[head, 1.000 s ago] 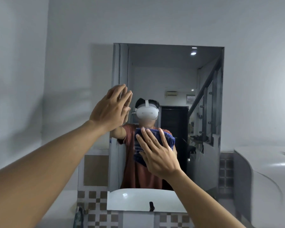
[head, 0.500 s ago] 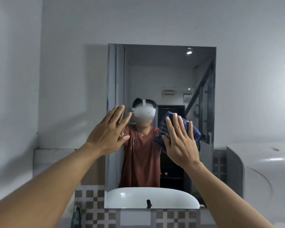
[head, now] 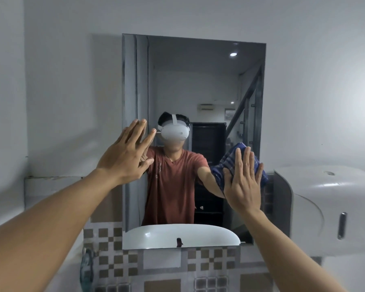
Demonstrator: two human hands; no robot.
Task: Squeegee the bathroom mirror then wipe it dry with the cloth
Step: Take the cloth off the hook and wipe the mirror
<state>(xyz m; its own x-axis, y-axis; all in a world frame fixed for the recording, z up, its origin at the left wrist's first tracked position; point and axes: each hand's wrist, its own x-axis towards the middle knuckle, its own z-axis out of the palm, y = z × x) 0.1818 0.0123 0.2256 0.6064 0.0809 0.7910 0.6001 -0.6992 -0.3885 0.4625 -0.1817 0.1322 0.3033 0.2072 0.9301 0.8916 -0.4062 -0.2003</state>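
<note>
The rectangular bathroom mirror (head: 198,81) hangs on the white wall straight ahead. A blue checked cloth (head: 230,161) is pressed flat against the glass near the mirror's right edge, under my right hand (head: 242,182), whose fingers are spread and point up. My left hand (head: 126,152) lies flat and empty on the mirror's left edge, fingers apart. The mirror reflects a person in a red shirt with a white headset. No squeegee is in view.
A white paper dispenser (head: 325,207) is mounted on the wall right of the mirror. A white ledge (head: 51,182) runs along the wall on the left. Checked tiles (head: 114,260) cover the wall below the mirror. A dark object (head: 86,264) stands at lower left.
My right hand has slid the cloth rightward across the glass, from the middle to the right edge. My left hand has stayed flat on the mirror's left edge.
</note>
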